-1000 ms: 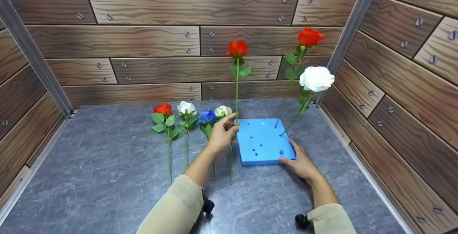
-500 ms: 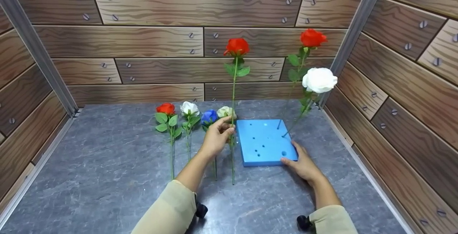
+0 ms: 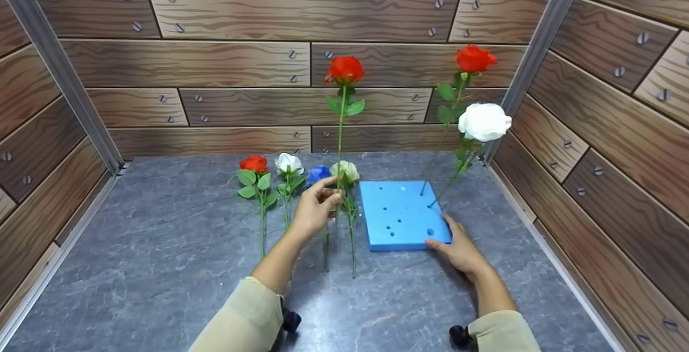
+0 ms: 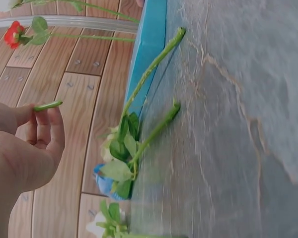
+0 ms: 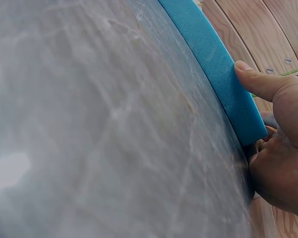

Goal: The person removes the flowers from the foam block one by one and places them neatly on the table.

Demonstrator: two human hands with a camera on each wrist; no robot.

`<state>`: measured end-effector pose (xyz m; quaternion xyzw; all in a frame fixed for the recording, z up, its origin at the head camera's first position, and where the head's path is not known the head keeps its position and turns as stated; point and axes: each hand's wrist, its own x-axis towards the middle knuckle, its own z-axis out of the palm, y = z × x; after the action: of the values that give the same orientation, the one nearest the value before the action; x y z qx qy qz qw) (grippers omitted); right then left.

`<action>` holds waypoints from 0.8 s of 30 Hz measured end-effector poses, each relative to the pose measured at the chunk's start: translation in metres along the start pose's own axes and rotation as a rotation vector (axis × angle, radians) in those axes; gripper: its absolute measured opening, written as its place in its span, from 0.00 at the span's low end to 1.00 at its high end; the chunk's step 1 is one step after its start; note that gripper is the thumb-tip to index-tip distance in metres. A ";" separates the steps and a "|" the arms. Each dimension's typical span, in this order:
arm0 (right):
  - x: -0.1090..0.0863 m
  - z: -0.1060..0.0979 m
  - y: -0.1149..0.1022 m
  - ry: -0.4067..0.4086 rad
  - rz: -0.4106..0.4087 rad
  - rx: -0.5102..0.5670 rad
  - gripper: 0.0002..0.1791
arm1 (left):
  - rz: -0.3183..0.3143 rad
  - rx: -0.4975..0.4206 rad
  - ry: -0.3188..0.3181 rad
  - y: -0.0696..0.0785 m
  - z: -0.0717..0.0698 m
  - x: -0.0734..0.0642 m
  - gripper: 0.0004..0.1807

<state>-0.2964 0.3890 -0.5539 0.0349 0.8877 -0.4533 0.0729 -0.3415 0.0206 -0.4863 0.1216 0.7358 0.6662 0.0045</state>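
Note:
My left hand [image 3: 312, 209] pinches the stem of a red rose [image 3: 345, 69] between thumb and fingers, holding it upright just left of the blue foam block [image 3: 414, 220]. In the left wrist view, the cut lower end of that stem [image 4: 48, 105] pokes out from the fingertips, off the table. My right hand [image 3: 460, 247] grips the block's near right corner; its thumb lies along the front side in the right wrist view. Another red rose [image 3: 475, 58] and a large white rose [image 3: 484, 121] stand in the block's right part, leaning right. Several small holes dot its top.
Left of the block, a red rose [image 3: 253, 163], a white rose [image 3: 289, 163], a blue rose [image 3: 317, 174] and a cream rose [image 3: 344, 170] lie with stems toward me. Wood-patterned walls [image 3: 226, 64] enclose the grey marbled table [image 3: 161, 244].
My left hand has moved left with the upright red rose, from the block's left edge to over the lying flowers. The right hand keeps its grip on the block.

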 end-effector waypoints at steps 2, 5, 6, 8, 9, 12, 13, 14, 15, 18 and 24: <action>0.000 0.000 -0.001 -0.003 0.005 -0.004 0.60 | -0.001 0.003 0.017 0.000 -0.004 -0.001 0.24; -0.001 0.000 -0.001 -0.006 0.010 -0.005 0.60 | -0.002 -0.009 0.036 -0.001 -0.008 -0.004 0.25; -0.001 0.000 -0.001 -0.007 0.010 -0.005 0.60 | -0.003 -0.014 0.041 -0.001 -0.010 -0.005 0.25; -0.002 0.000 -0.001 -0.004 0.008 -0.005 0.60 | -0.010 -0.016 0.046 -0.001 -0.013 -0.006 0.24; -0.002 0.000 -0.001 -0.003 0.005 -0.006 0.60 | -0.019 -0.014 0.049 -0.001 -0.014 -0.007 0.24; -0.002 -0.001 -0.001 0.000 -0.002 -0.012 0.59 | -0.046 -0.004 0.055 0.000 -0.018 -0.010 0.24; -0.002 -0.001 0.000 0.001 -0.003 -0.014 0.59 | -0.055 0.002 0.057 0.000 -0.020 -0.011 0.24; -0.002 -0.001 0.000 0.001 -0.003 -0.013 0.59 | -0.066 0.008 0.057 0.001 -0.021 -0.012 0.24; -0.002 -0.001 0.000 0.000 -0.003 -0.013 0.59 | -0.072 0.010 0.056 0.001 -0.023 -0.013 0.24; -0.001 0.000 0.000 -0.001 -0.003 -0.010 0.59 | -0.079 0.018 0.048 0.000 -0.029 -0.017 0.25; 0.000 -0.001 0.000 -0.002 -0.006 0.000 0.60 | -0.113 0.060 0.021 -0.006 -0.048 -0.027 0.25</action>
<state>-0.2959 0.3902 -0.5536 0.0319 0.8876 -0.4537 0.0724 -0.3239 -0.0320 -0.4910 0.0727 0.7612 0.6437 0.0307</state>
